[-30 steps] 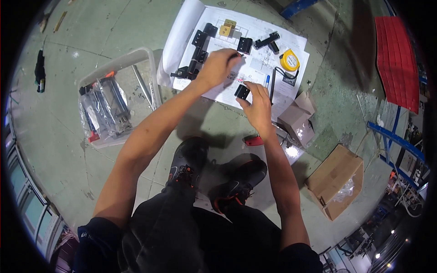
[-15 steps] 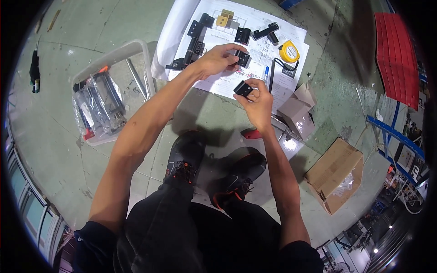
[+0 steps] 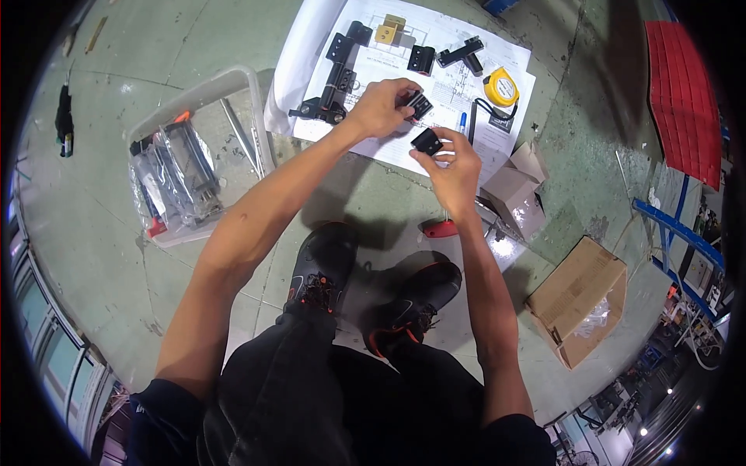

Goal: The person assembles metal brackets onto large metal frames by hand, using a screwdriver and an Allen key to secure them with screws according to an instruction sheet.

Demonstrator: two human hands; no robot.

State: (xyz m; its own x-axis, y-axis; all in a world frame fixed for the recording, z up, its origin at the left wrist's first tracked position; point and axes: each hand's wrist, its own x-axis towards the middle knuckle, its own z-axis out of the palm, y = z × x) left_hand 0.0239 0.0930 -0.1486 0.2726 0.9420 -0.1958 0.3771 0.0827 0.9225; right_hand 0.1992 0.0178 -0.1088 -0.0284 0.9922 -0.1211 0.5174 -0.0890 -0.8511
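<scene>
My left hand (image 3: 383, 109) is closed round the edge of a small black hinge piece (image 3: 420, 106), held tilted over the printed drawing sheets (image 3: 373, 147). Just nearer to me, my right hand (image 3: 454, 167) pinches a second black hinge piece (image 3: 427, 141) between thumb and fingers. The two pieces are close but apart. Beyond them on the paper lie another black hinge piece (image 3: 421, 60), a gold-coloured hinge piece (image 3: 388, 31) and a black T-shaped part (image 3: 461, 54). A long black hinge assembly (image 3: 335, 74) rests along the sheets' left side.
A yellow tape measure (image 3: 501, 88) and a blue-capped pen (image 3: 463, 121) lie to the right. A red-handled tool (image 3: 440, 228) is near my shoes. On the left stands a plastic bin (image 3: 256, 116) of bagged parts; cardboard boxes (image 3: 579, 279) (image 3: 517, 194) sit at right.
My left hand has turned its hinge piece, so a ridged side now shows instead of the holed face. My right hand has brought its piece slightly farther from me, closer to the other.
</scene>
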